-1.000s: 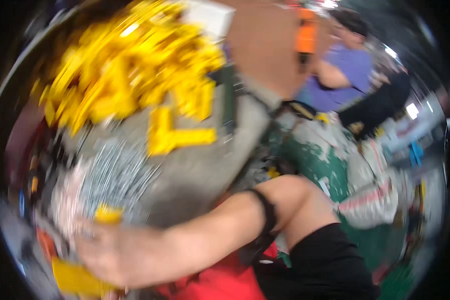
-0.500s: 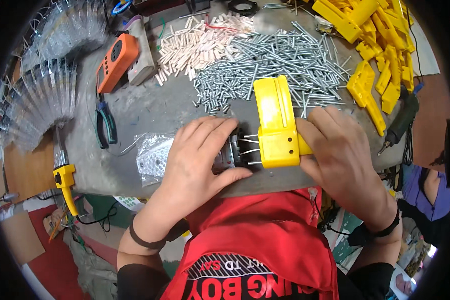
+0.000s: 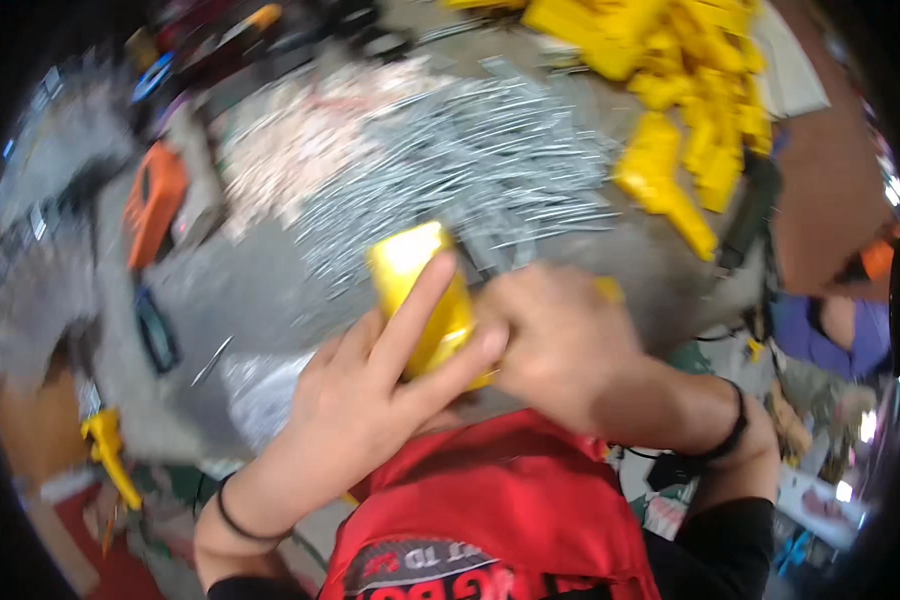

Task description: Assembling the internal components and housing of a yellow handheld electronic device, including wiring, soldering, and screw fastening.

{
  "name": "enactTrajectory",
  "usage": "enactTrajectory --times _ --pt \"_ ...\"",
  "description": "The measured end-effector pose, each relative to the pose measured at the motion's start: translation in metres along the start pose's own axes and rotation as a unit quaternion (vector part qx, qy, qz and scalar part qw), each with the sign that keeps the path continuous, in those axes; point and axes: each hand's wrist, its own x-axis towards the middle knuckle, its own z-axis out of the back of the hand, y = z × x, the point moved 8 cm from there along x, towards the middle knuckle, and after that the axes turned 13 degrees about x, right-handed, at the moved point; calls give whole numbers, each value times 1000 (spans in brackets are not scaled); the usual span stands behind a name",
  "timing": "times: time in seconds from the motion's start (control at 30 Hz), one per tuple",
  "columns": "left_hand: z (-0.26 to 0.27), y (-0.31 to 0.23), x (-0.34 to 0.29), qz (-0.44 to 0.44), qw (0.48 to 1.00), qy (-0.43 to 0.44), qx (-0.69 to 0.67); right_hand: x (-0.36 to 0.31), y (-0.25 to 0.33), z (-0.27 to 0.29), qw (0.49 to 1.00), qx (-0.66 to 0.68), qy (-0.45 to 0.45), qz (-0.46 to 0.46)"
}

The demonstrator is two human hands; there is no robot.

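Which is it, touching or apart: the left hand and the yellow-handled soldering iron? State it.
Apart. The head view shows grey tabletop and a clear plastic bag lying between the left hand and the yellow-handled soldering iron.

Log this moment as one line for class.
left hand: touching yellow part | right hand: at same part, grip unclear | ahead: metal pieces, pale pieces | right: yellow pile

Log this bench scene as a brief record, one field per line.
Left hand: index finger and thumb across a glossy yellow plastic piece
Right hand: curled at that piece's right side; grip blurred
Beyond hands: heap of thin silvery metal rods
Upper right: pile of yellow plastic parts
Left side: orange plastic device
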Motion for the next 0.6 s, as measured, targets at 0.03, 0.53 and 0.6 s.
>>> enactTrajectory --times 0.03,0.53,0.6 --pt "-7 -9 8 -48 994 73 69 2 11 6 998 -50 17 42" --pt "-5 -10 -1 -34 999 -35 -24 -190 -205 172 761 -55 -467 -446" --pt "-5 -8 -4 -26 999 -23 -30 -201 -227 159 727 43 -567 -385"
